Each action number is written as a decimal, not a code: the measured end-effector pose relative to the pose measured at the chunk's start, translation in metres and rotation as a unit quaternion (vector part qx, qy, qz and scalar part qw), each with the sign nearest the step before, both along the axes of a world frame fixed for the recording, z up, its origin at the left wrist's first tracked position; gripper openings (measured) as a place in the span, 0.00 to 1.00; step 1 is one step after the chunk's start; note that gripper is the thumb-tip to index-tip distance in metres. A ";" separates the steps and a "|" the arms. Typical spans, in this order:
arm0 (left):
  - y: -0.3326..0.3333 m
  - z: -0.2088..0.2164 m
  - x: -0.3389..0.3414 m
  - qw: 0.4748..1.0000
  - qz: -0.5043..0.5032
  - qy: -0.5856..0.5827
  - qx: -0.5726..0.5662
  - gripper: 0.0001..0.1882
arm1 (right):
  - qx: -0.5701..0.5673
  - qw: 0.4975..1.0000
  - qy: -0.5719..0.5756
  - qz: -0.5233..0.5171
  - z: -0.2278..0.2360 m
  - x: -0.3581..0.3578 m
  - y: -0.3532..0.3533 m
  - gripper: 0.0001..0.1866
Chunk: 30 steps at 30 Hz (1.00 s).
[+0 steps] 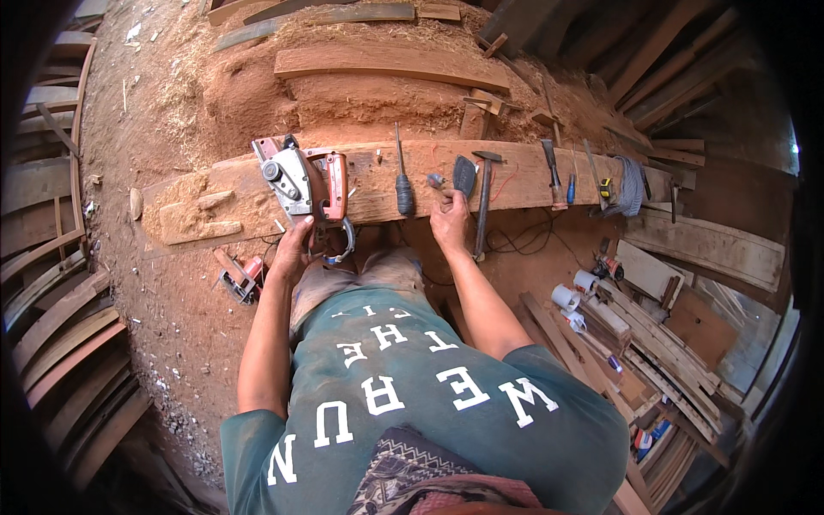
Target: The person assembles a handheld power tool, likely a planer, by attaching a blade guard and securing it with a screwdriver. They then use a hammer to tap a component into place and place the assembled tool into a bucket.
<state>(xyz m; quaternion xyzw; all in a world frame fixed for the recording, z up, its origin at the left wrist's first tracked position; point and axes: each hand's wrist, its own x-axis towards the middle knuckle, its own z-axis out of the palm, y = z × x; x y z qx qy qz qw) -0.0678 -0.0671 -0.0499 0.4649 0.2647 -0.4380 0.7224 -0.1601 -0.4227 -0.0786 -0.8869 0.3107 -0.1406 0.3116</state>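
A grey and red electric hand planer [300, 180] rests on a thick wooden plank [369, 176]. At the plank's near edge, my left hand [296, 247] has its fingertips against or just beside the planer's lower end, thumb apart. My right hand [451, 223] is closed at the same edge, farther right, its fingertips pinched around something mostly hidden. Just beyond those fingers lie a small grey-and-reddish piece [436, 181] and a dark, flat, rounded object [464, 176]. A hammer [485, 202] lies to their right, and a dark-handled screwdriver [403, 184] to their left.
Farther right along the plank are a chisel [554, 176], a blue-handled screwdriver [572, 189], a tape measure [606, 188] and a coiled grey cord [631, 184]. A red power tool [245, 279] sits on the ground at left. Boards [669, 352] and white containers [566, 298] are stacked at right.
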 end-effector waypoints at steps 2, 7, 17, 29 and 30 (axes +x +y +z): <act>0.002 0.001 0.000 1.000 -0.004 0.006 0.002 0.25 | 0.020 0.999 0.034 -0.002 0.000 0.006 0.004 0.17; -0.006 0.010 0.004 1.000 0.014 0.005 0.008 0.28 | 0.043 0.997 0.061 0.002 -0.003 0.010 0.018 0.15; -0.003 0.011 0.011 0.999 -0.020 -0.011 0.026 0.16 | -0.054 0.975 0.180 -0.121 -0.004 0.029 -0.056 0.39; -0.007 0.023 0.014 0.997 -0.021 -0.025 0.072 0.15 | -0.037 0.987 0.145 -0.064 0.007 0.040 -0.065 0.50; -0.005 0.020 0.012 0.997 -0.024 -0.028 0.071 0.15 | -0.044 0.986 0.149 -0.062 0.011 0.041 -0.062 0.51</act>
